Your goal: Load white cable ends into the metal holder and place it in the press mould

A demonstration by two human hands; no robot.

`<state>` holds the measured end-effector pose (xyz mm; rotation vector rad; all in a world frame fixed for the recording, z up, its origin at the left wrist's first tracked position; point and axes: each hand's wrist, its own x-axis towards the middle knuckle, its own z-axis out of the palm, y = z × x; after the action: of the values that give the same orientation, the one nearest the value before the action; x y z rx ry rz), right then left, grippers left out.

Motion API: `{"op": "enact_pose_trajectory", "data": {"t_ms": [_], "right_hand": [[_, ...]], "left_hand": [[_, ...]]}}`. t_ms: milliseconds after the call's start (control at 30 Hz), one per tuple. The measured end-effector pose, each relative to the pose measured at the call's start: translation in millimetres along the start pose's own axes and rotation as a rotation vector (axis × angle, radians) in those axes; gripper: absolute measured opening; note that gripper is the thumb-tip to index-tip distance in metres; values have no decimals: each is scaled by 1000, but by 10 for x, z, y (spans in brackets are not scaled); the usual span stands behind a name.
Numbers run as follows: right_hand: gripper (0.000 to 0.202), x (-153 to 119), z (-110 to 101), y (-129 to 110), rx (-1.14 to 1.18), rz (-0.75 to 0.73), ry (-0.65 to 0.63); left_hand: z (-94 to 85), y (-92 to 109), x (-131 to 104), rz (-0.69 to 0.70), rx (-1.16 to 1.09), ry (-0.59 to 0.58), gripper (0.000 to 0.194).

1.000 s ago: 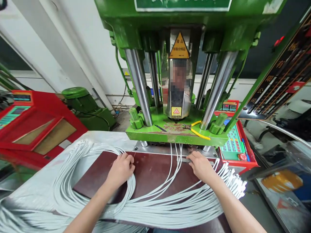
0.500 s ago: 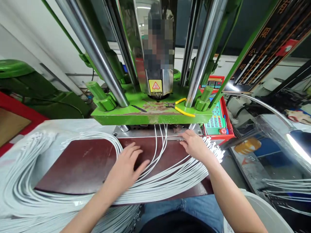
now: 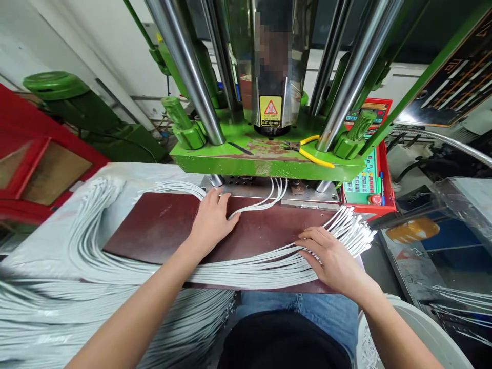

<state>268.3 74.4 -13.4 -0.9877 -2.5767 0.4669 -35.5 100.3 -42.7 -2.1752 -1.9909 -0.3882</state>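
Bare left hand, bare right hand, bare forearms;
plain black cloth garment, rounded in outline; faded blue denim trousers.

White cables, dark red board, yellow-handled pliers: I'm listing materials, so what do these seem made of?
Thin white cables: probably matt plastic sheathing, bending in smooth curves.
Flat dark red board: perhaps laminate or coated wood, given its smooth sheen.
Small yellow-handled pliers: dark head looks metal; bright grips look like plastic or rubber.

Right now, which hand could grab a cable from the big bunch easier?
Probably the right hand: it's over the bunch, near the cable ends. The left hand is beyond it, by the few cables leading into the press.
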Motion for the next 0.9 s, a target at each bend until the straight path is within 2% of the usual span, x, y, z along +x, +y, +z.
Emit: {"op": "enact_pose_trajectory", "data": {"t_ms": [100,267,400,467,600,767,900], "right_hand": [[19,-68,70,-118,-1,-25,-22],[18,-175,132,-234,-21,8,-33],[18,-252,134,-216,-35,47,3],[18,-285,130,-202,-38,51,28],[15,-340,137,-206,-31,39,65],[14,-332,162,-218,-20,56,75],[16,-218,190,-246,-10,43,63]], "left_hand": [[-60,128,-119,86,-47,-28,48],[-215,513,-383,302,-187,-34,35],[-204,697,-508,436,-263,-219,22],[-157,726,-518,435,-232,-286,20],[-109,732,-471,416,-184,-323,23],[-160,782,-383,418,-125,-360,20],[-193,854,-299,358,-87,-401,15]]}}
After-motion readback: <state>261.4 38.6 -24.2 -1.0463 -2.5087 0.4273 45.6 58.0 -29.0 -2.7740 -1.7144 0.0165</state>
